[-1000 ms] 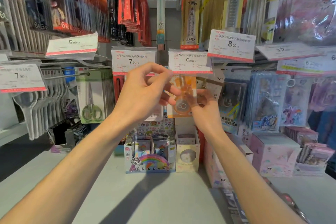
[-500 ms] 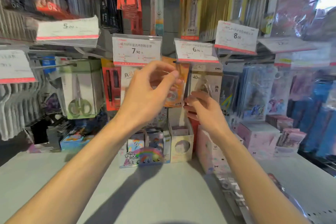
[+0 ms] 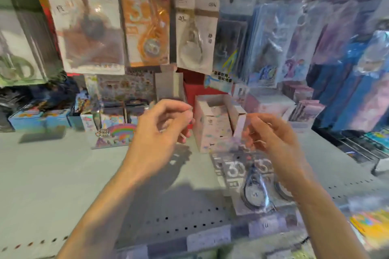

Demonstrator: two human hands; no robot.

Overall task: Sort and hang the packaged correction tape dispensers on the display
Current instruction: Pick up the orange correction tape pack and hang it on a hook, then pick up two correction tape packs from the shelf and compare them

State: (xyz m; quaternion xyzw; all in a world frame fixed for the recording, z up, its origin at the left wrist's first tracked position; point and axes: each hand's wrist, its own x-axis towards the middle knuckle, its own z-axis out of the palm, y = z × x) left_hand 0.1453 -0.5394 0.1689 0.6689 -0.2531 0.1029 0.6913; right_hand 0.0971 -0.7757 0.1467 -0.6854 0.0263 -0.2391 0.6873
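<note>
An orange correction tape pack (image 3: 147, 25) hangs on a display hook, with a white pack (image 3: 195, 27) beside it on the right. A pile of grey correction tape packs (image 3: 246, 178) lies on the shelf at lower right. My left hand (image 3: 162, 132) is below the orange pack, fingers loosely curled and holding nothing. My right hand (image 3: 277, 139) hovers over the top end of the grey pile with its fingers curled. Blur hides whether it touches a pack.
A pale open carton (image 3: 216, 120) stands between my hands, and a rainbow display box (image 3: 117, 132) to the left. Scissors packs (image 3: 19, 65) hang at far left, cartoon packs (image 3: 294, 44) at right. The grey shelf (image 3: 52, 174) spreads below.
Both hands have let go of the orange pack, which stays on its hook, and dropped toward the shelf. The view has tilted down, bringing the grey pile into sight.
</note>
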